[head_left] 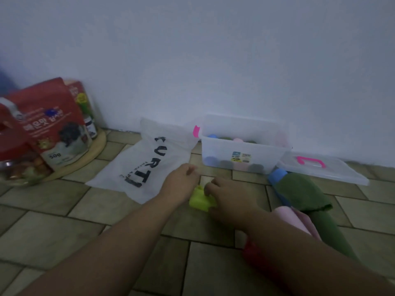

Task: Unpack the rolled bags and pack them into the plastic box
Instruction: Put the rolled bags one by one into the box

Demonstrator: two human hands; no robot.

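On the floor by the wall: lime roll lies between both hands, in front of the box, not touching it. Right hand has fingers curled over the roll's top, gripping it. Left hand sits just beside the roll, over the corner of the white bag. It is blurred, so I cannot tell whether it holds anything. Box stands uncovered, lid laid off to its right. Several rolls already stand inside. Blue roll, green roll and pink roll lie loose by the right forearm.

Risks, as judged:
- A one-handed top grip may let the lime roll unwind on lifting.
- Right forearm swinging toward the box could scatter the three loose rolls.
- Pushing in hard may topple the rolls standing inside.
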